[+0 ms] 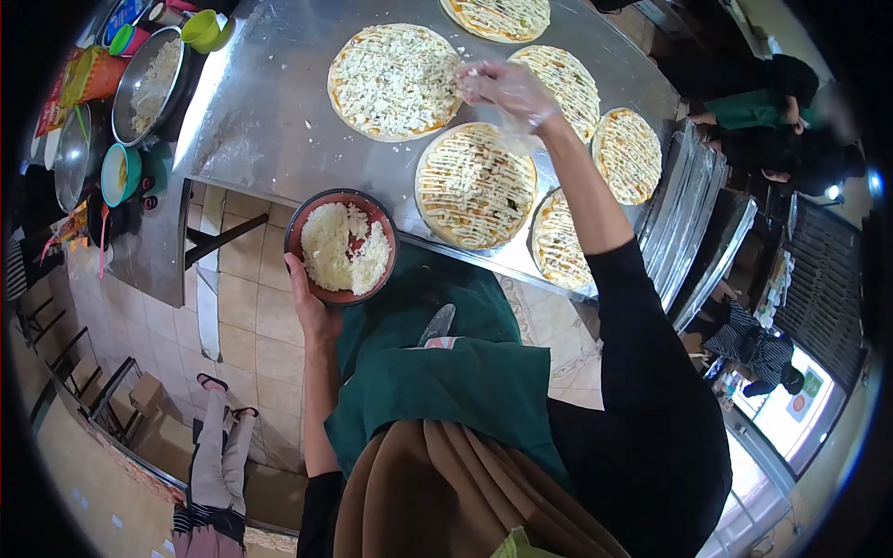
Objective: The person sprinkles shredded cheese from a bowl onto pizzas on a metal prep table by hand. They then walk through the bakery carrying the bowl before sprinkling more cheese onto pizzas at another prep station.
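My left hand [314,302] grips the near left rim of a reddish-brown bowl [296,232] holding crumbled white cheese [330,246]. The bowl is just off the table's front edge. In a clear plastic glove, my right hand [507,91] is raised between several round pizzas, its fingers pressed together around white crumbs. Left of it lies a pizza [395,84] covered with white crumbles. Below it sits a pizza [476,186] striped with pale sauce, and another striped one [563,88] lies partly behind my glove.
On the metal table [251,121] are scattered crumbs. A metal bowl [149,86], a teal bowl [121,175] and cups stand at the left. Stacked metal trays [684,205] are at the right. Other people stand at the right [772,112] and lower left [219,456].
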The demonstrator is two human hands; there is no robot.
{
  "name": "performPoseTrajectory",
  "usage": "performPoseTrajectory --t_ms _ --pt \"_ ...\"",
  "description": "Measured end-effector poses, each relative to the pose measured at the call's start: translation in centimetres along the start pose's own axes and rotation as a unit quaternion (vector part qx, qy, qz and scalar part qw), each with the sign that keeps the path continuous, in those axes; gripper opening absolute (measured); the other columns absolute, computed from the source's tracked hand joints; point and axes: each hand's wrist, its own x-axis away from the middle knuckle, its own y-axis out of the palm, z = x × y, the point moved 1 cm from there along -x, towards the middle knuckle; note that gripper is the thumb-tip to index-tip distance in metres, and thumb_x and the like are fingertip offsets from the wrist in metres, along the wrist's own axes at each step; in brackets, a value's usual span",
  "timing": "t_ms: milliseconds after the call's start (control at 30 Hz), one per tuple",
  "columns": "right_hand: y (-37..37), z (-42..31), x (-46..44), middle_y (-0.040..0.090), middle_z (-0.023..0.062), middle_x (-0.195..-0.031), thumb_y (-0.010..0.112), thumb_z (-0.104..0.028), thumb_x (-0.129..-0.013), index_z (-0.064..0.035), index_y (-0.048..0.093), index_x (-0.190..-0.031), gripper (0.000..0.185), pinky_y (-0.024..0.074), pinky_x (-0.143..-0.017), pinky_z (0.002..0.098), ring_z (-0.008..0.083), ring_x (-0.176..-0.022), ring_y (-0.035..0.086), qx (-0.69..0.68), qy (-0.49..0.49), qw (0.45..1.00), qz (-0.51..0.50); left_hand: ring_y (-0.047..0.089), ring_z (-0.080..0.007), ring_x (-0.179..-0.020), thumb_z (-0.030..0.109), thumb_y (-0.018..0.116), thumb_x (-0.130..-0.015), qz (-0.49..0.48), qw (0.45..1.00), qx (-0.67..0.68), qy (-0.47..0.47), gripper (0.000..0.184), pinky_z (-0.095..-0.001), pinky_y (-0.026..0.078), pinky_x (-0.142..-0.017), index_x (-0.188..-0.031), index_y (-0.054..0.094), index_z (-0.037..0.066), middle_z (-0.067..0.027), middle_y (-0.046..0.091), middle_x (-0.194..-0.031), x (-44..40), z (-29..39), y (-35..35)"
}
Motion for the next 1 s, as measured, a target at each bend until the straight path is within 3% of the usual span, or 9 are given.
performPoseTrajectory --t_ms 67,167,267,400,533,700,767,867,1000 --pt "-0.6 1.7 2.6 0.069 0.0063 -0.086 0.068 -0.024 -0.083 -0.0015 0.068 -0.102 0.029 0.0528 -0.068 0.0273 0.0136 -0.084 0.065 -0.079 -0.043 0.996 -0.023 0.048 -0.0247 -0.123 0.052 0.036 -0.097 -0.017 1.0 0.002 -0.006 0.062 -0.0399 0.04 -0.102 -0.138 0.036 0.005 -0.0109 0.047 -0.135 -0.2 0.1 -0.4" --pt "-0.2 1.0 7.9 0.068 0.0076 -0.09 0.069 -0.019 -0.083 -0.0022 0.067 -0.102 0.025 0.0536 -0.069 0.0273 0.0138 -0.082 0.064 -0.041 0.029 0.998 -0.043 0.048 -0.0245 -0.122 0.051 0.035 -0.097 -0.061 0.998 0.016 -0.018 0.062 -0.0394 0.04 -0.102 -0.137 0.036 0.005 -0.0111 0.047 -0.135 -0.7 0.0 -1.3" --pt "1.8 2.3 10.7 0.067 0.0082 -0.096 0.068 -0.017 -0.083 -0.004 0.066 -0.102 0.023 0.053 -0.066 0.0263 0.0131 -0.078 0.063 0.127 0.079 0.987 -0.05 0.049 -0.024 -0.122 0.051 0.034 -0.098 -0.084 0.996 0.007 -0.005 0.061 -0.0387 0.04 -0.102 -0.137 0.036 0.004 -0.0113 0.047 -0.134 -0.6 0.7 -1.2" --pt "3.3 5.5 12.1 0.065 0.0049 -0.08 0.06 -0.013 -0.088 -0.0078 0.066 -0.097 0.012 0.0483 -0.06 0.0271 0.0113 -0.065 0.057 0.198 -0.087 0.974 0.063 0.05 -0.0226 -0.12 0.048 0.031 -0.099 -0.104 0.994 -0.019 0.004 0.058 -0.0375 0.04 -0.101 -0.136 0.037 0.003 -0.0112 0.048 -0.133 -0.1 1.3 -1.2" --pt "3.3 4.3 13.0 0.064 0.0112 -0.084 0.054 -0.023 -0.092 -0.0069 0.066 -0.099 0.021 0.0495 -0.07 0.0321 0.0181 -0.074 0.061 0.232 0.039 0.969 0.077 0.05 -0.0211 -0.119 0.046 0.029 -0.1 -0.151 0.988 -0.014 0.003 0.056 -0.0364 0.041 -0.101 -0.135 0.037 0.002 -0.0109 0.049 -0.132 0.3 1.4 -1.6" --pt "3.5 2.8 15.2 0.067 0.0135 -0.094 0.052 -0.028 -0.093 -0.0079 0.067 -0.106 0.028 0.0516 -0.077 0.0344 0.0251 -0.081 0.064 0.419 -0.107 0.888 0.159 0.052 -0.0189 -0.117 0.04 0.034 -0.101 -0.174 0.984 0.01 0.023 0.05 -0.0339 0.04 -0.1 -0.133 0.039 0.002 -0.0106 0.051 -0.13 0.0 0.3 -2.8" --pt "4.5 -1.4 16.6 0.067 0.013 -0.094 0.051 -0.03 -0.094 -0.0054 0.066 -0.108 0.032 0.0525 -0.074 0.0341 0.0225 -0.081 0.066 0.231 -0.03 0.966 0.111 0.051 -0.0214 -0.119 0.043 0.029 -0.101 -0.179 0.983 -0.021 0.03 0.054 -0.0364 0.04 -0.102 -0.135 0.037 0.001 -0.0122 0.049 -0.132 0.7 0.7 -2.4" --pt "7.2 -8.7 19.5 0.068 0.0107 -0.092 0.051 -0.034 -0.095 -0.002 0.065 -0.11 0.038 0.0537 -0.069 0.0324 0.0163 -0.08 0.066 0.001 -0.007 1.0 -0.015 0.051 -0.0221 -0.12 0.045 0.03 -0.1 -0.184 0.981 -0.045 0.051 0.056 -0.0368 0.04 -0.102 -0.134 0.038 0.001 -0.0124 0.05 -0.132 1.1 0.5 -2.2" --pt "13.2 -9.9 19.5 0.065 0.0186 -0.085 0.053 -0.038 -0.092 0.0024 0.065 -0.095 0.042 0.0517 -0.07 0.0376 0.0312 -0.077 0.065 0.24 -0.155 0.955 -0.078 0.049 -0.0199 -0.118 0.038 0.036 -0.101 -0.184 0.977 -0.068 0.084 0.048 -0.0343 0.039 -0.101 -0.132 0.039 0.002 -0.0117 0.05 -0.128 2.4 0.3 -1.0"
